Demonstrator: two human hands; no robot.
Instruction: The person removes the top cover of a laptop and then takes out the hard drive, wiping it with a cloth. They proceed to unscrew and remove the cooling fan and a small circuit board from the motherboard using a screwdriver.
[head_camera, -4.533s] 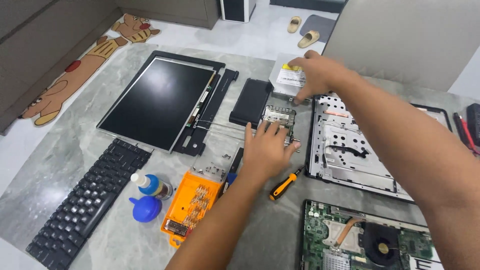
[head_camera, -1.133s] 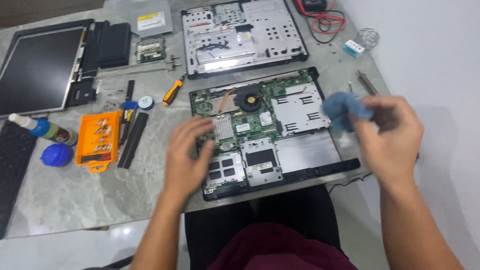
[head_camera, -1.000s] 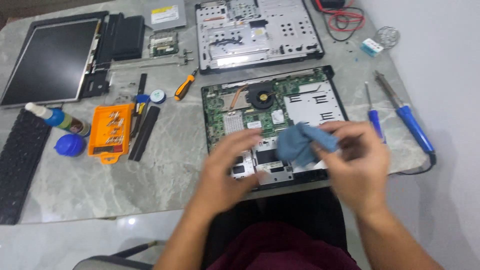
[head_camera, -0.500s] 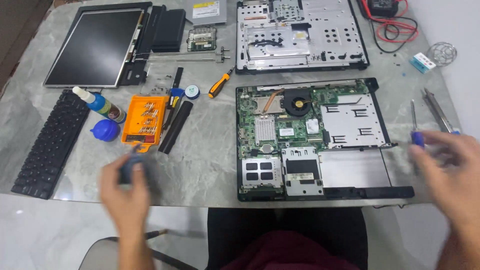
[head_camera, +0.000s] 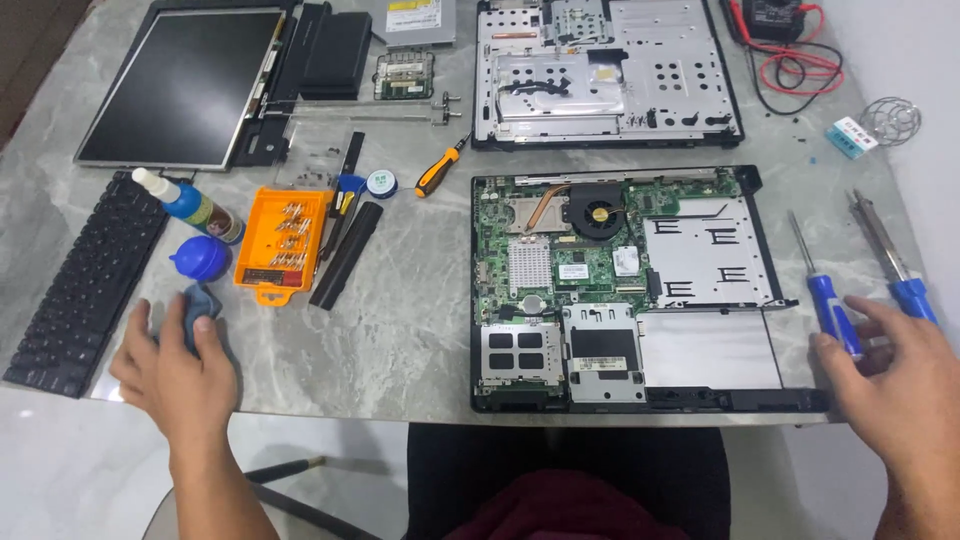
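An opened laptop base with its green circuit board and fan exposed lies at the table's front edge before me. My left hand rests at the front left with its fingers on a dark blue cloth, pressing it to the table beside the black keyboard. My right hand hovers at the front right, fingers apart and holding nothing. Its thumb is right by the handle of a blue screwdriver, and a second blue screwdriver lies just beyond the fingers.
An orange screw tray, a blue bottle, a blue cap and an orange-handled screwdriver lie left of the base. Behind are a screen panel, a metal chassis cover and a meter with red leads.
The cloth passed from my right hand to my left, which carried it to the front left of the table. My right hand moved out to the screwdrivers at the right.
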